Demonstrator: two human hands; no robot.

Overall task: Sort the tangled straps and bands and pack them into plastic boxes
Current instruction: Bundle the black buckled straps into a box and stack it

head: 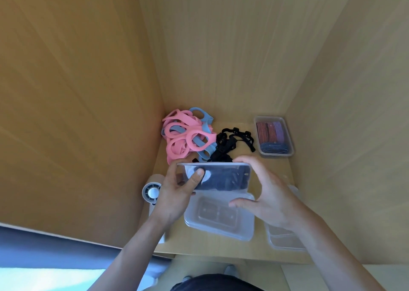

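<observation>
My left hand (177, 193) grips the left end of a clear plastic box (223, 188). The thumb presses on the wall facing me and the fingers curl round behind it. My right hand (265, 193) holds the right end of the same box, with the fingers hooked over the far corner and the thumb stretched out lower down towards me. The box is tilted, and dark straps (221, 175) are packed inside it.

Just beneath it, nearer to me, an empty clear box (219, 222) sits on the desk (221, 249). Another clear container (283, 240) lies to its right, partly hidden by my right forearm.

Beyond the held box, a loose tangle of black straps (234, 140) lies on the desk. To its left, a heap of pink and blue bands (188, 133) is pushed into the corner of the wooden walls. At the far right stands a filled box (274, 137), with red, purple and blue striped bands laid in rows. A small white fan (152, 192) sits at the desk's left edge, just beside my left wrist.
</observation>
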